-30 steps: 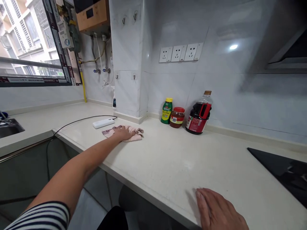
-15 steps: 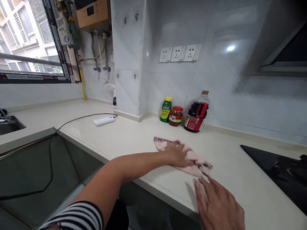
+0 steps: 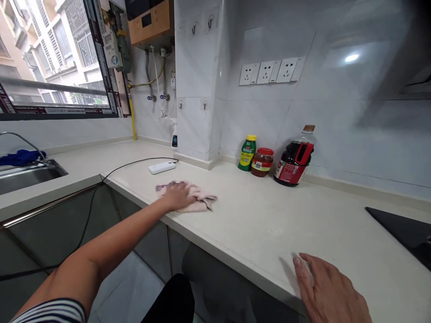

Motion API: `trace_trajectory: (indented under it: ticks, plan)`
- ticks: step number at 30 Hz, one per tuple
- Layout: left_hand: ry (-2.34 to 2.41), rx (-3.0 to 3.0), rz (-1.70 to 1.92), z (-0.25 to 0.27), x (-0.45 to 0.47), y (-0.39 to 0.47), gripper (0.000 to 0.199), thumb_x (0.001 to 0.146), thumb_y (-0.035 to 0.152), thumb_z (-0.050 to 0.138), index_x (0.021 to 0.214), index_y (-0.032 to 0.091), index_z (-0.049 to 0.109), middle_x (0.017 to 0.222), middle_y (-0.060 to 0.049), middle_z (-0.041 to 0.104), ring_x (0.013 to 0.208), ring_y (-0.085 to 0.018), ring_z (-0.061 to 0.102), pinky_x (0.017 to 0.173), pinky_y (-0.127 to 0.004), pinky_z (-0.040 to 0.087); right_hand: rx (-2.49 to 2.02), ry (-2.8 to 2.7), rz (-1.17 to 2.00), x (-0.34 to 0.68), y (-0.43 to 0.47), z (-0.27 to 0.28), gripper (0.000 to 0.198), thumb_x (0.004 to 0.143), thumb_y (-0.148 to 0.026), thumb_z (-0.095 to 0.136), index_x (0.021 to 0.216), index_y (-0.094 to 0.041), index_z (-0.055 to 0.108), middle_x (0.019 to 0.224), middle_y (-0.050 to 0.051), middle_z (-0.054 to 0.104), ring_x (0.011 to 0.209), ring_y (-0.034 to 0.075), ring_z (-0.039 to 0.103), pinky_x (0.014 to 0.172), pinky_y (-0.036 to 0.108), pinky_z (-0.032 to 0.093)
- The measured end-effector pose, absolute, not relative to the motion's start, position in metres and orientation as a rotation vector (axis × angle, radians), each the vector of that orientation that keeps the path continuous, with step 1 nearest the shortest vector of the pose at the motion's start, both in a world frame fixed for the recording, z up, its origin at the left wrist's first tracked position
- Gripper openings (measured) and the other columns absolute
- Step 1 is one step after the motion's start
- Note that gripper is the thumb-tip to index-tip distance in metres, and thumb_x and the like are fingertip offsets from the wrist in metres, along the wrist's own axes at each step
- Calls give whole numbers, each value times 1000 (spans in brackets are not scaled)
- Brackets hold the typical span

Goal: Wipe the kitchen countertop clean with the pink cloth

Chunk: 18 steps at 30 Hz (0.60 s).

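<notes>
My left hand [image 3: 177,196] presses down on a pale pink cloth [image 3: 198,204] with a purplish edge, near the front of the white countertop [image 3: 256,215]. Its fingers lie over the cloth, which fans out to the right of the palm in creases. My right hand [image 3: 332,289] is low on the right, above or on the counter's front edge, with its fingers extended and nothing visible in it. Whether its fingertips touch the surface I cannot tell.
Behind the cloth lies a white power strip [image 3: 162,168] with a black cord. Against the wall stand a green bottle [image 3: 247,153], a red-lidded jar [image 3: 261,162] and a big dark sauce bottle [image 3: 293,159]. A sink [image 3: 33,177] is at left, a black cooktop [image 3: 404,229] at right.
My left hand has slid the cloth leftward along the counter, toward the power strip. My right hand stays near the front edge. The view has turned left, showing more of the sink.
</notes>
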<state>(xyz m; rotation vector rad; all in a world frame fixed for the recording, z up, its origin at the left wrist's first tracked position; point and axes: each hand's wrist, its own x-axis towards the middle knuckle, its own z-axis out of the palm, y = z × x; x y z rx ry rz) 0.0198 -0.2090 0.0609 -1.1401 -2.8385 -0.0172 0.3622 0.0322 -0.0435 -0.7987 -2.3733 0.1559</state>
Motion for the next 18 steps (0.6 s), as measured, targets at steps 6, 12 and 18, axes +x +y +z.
trace_trajectory:
  ticks: [6, 12, 18]
  plan:
    - [-2866, -899, 15, 58, 5, -236, 62, 97, 59, 39, 150, 28, 45, 152, -16, 48, 135, -45, 45, 106, -63, 35, -821, -2368, 185, 360, 30, -39, 72, 99, -74, 17, 120, -23, 63, 115, 11, 68, 102, 36, 62, 80, 51, 49]
    - [-2699, -1143, -41, 30, 81, -236, 56, 95, 55, 44, 143, 26, 54, 154, -12, 48, 131, -40, 49, 105, -56, 39, -838, -2364, 211, 358, 27, -35, 73, 98, -75, 18, 122, -24, 64, 118, 11, 68, 105, 36, 61, 79, 51, 48]
    - [-2269, -1615, -378, 1, 176, -207, 64, 88, 63, 57, 146, 37, 49, 150, -8, 52, 126, -38, 49, 100, -59, 41, -765, -2412, 232, 365, 43, -47, 65, 99, -67, 23, 122, -23, 65, 120, 12, 69, 105, 36, 63, 85, 53, 48]
